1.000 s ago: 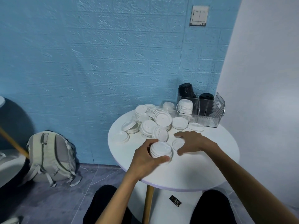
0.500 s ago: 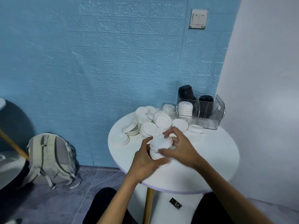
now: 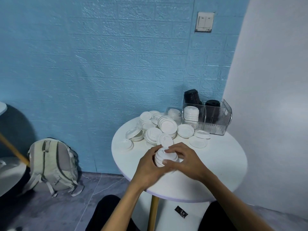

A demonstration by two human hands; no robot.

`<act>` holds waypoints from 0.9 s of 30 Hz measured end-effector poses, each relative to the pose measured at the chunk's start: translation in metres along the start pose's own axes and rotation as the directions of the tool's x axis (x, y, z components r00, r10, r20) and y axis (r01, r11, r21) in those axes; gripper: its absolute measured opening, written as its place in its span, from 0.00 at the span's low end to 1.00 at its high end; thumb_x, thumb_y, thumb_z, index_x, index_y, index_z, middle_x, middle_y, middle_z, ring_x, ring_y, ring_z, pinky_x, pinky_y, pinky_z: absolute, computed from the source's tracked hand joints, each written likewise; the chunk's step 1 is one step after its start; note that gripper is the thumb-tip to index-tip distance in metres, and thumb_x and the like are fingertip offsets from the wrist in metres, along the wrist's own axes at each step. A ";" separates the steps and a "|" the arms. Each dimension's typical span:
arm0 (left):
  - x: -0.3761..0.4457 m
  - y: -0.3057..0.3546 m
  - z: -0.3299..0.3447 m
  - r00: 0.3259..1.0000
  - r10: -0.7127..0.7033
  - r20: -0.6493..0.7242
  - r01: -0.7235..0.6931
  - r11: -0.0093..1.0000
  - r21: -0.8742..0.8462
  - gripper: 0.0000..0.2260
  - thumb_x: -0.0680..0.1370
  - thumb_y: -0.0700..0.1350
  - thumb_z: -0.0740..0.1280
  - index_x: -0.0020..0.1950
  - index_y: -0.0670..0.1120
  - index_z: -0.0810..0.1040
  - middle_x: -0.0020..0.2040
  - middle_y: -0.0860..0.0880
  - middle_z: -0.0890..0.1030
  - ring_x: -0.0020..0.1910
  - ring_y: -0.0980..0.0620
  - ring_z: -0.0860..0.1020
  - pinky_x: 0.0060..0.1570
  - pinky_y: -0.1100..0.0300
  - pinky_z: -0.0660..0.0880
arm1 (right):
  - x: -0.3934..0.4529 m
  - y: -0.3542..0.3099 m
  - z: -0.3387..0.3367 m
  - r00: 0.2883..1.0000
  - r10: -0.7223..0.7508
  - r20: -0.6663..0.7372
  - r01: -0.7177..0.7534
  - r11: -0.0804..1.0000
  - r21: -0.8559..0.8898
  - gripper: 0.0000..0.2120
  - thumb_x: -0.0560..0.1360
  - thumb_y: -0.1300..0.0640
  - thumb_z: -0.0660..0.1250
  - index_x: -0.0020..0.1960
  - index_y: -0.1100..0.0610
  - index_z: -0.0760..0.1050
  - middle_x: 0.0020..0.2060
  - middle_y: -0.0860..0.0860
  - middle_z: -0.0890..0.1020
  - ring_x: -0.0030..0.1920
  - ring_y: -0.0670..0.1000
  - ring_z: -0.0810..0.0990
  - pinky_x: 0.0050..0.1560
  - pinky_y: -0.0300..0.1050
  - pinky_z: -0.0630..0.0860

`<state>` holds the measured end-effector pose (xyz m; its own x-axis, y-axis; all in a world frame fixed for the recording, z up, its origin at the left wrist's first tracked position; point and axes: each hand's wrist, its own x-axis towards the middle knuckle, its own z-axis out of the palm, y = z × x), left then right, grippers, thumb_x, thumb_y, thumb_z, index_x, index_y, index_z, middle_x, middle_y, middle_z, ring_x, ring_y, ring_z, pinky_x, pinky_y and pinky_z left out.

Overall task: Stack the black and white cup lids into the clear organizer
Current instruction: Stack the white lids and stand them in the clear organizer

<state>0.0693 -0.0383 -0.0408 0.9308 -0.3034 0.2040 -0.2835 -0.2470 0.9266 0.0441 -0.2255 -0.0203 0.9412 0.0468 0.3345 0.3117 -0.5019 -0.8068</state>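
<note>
Both hands (image 3: 168,165) seemingly grip white lid stack (image 3: 164,157).

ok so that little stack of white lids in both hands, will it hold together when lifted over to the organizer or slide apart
The stack of white lids probably feels light: thin moulded pieces. It may shear sideways if tilted, since nearby piles on the table lean and fan out. Gripped from both sides by the left hand and right hand, it likely stays together; one-handed looks riskier.

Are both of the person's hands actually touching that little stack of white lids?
Touching. The head view shows the left hand wrapped around the stack of white lids, while the right hand has its fingers curled over the stack's top.
</note>
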 end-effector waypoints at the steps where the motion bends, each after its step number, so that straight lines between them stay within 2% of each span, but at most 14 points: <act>1: 0.000 0.000 0.000 1.000 0.001 0.002 -0.001 1.000 0.006 0.38 0.59 0.62 0.80 0.68 0.62 0.74 0.61 0.64 0.81 0.58 0.68 0.79 0.60 0.65 0.77 | 0.000 0.000 0.001 1.000 -0.001 -0.014 0.001 1.000 -0.005 0.22 0.62 0.38 0.80 0.52 0.47 0.84 0.53 0.45 0.81 0.56 0.45 0.82 0.61 0.47 0.79; 3: 0.000 -0.001 0.000 1.000 0.006 0.001 -0.006 1.000 0.022 0.40 0.59 0.61 0.82 0.70 0.60 0.74 0.62 0.64 0.81 0.59 0.67 0.79 0.62 0.62 0.77 | 0.001 0.000 0.002 1.000 0.008 -0.027 -0.008 1.000 -0.008 0.23 0.61 0.38 0.80 0.50 0.48 0.83 0.52 0.45 0.82 0.55 0.45 0.82 0.60 0.49 0.79; 7: 0.000 -0.001 0.000 1.000 0.002 0.019 -0.003 0.999 0.040 0.41 0.61 0.60 0.83 0.72 0.61 0.74 0.62 0.64 0.81 0.60 0.68 0.78 0.62 0.63 0.77 | 0.006 0.001 -0.001 0.997 0.070 0.012 -0.070 0.997 -0.019 0.20 0.60 0.38 0.79 0.47 0.47 0.82 0.51 0.44 0.82 0.54 0.44 0.83 0.62 0.53 0.78; 12: 0.002 -0.002 -0.002 0.999 -0.026 0.025 0.025 0.999 0.030 0.37 0.66 0.62 0.81 0.73 0.60 0.74 0.62 0.63 0.83 0.60 0.66 0.80 0.63 0.59 0.78 | 0.012 -0.005 -0.008 0.993 0.102 0.062 -0.095 0.990 -0.103 0.22 0.64 0.31 0.74 0.47 0.47 0.83 0.49 0.43 0.83 0.55 0.44 0.82 0.63 0.54 0.77; 15: 0.001 -0.002 -0.002 1.000 -0.019 0.016 0.019 0.998 0.053 0.33 0.67 0.61 0.81 0.70 0.59 0.76 0.60 0.63 0.83 0.58 0.67 0.80 0.62 0.62 0.77 | 0.017 -0.007 -0.009 0.989 0.126 0.078 -0.113 0.981 -0.160 0.22 0.61 0.31 0.76 0.45 0.45 0.82 0.48 0.41 0.82 0.53 0.43 0.82 0.61 0.52 0.78; 17: 0.000 -0.001 -0.002 1.000 -0.024 0.013 0.023 0.997 0.075 0.28 0.68 0.59 0.81 0.66 0.62 0.76 0.58 0.64 0.84 0.56 0.68 0.80 0.59 0.64 0.77 | 0.021 -0.010 -0.011 0.987 0.136 0.092 -0.115 0.973 -0.200 0.21 0.60 0.33 0.77 0.44 0.45 0.81 0.47 0.41 0.81 0.50 0.43 0.81 0.59 0.51 0.78; 22: -0.002 -0.002 -0.002 0.999 -0.032 0.010 0.031 0.990 0.140 0.25 0.68 0.64 0.78 0.61 0.69 0.73 0.55 0.67 0.83 0.53 0.69 0.80 0.56 0.63 0.77 | 0.023 -0.010 -0.008 0.983 0.159 0.094 -0.141 0.975 -0.174 0.20 0.59 0.35 0.79 0.43 0.47 0.81 0.47 0.41 0.82 0.51 0.43 0.81 0.60 0.50 0.78; 25: -0.003 -0.003 -0.001 0.999 -0.035 0.000 0.035 0.988 0.150 0.26 0.68 0.64 0.77 0.64 0.67 0.73 0.56 0.67 0.83 0.55 0.68 0.79 0.59 0.60 0.78 | 0.023 -0.014 -0.009 0.978 0.181 0.103 -0.165 0.975 -0.147 0.17 0.64 0.36 0.79 0.42 0.47 0.83 0.46 0.43 0.83 0.50 0.44 0.83 0.58 0.49 0.79; 27: -0.003 -0.003 0.000 1.000 -0.027 -0.008 0.028 0.986 0.164 0.27 0.68 0.65 0.77 0.65 0.65 0.74 0.56 0.67 0.82 0.56 0.68 0.79 0.61 0.58 0.77 | 0.027 -0.015 -0.011 0.981 0.193 0.005 -0.191 0.974 -0.118 0.14 0.70 0.37 0.77 0.42 0.47 0.83 0.45 0.44 0.85 0.48 0.44 0.84 0.57 0.48 0.79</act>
<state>0.0674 -0.0365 -0.0440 0.9399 -0.2895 0.1808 -0.2910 -0.4027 0.8679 0.0639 -0.2259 0.0059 0.9843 -0.0467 0.1701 0.1085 -0.5999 -0.7927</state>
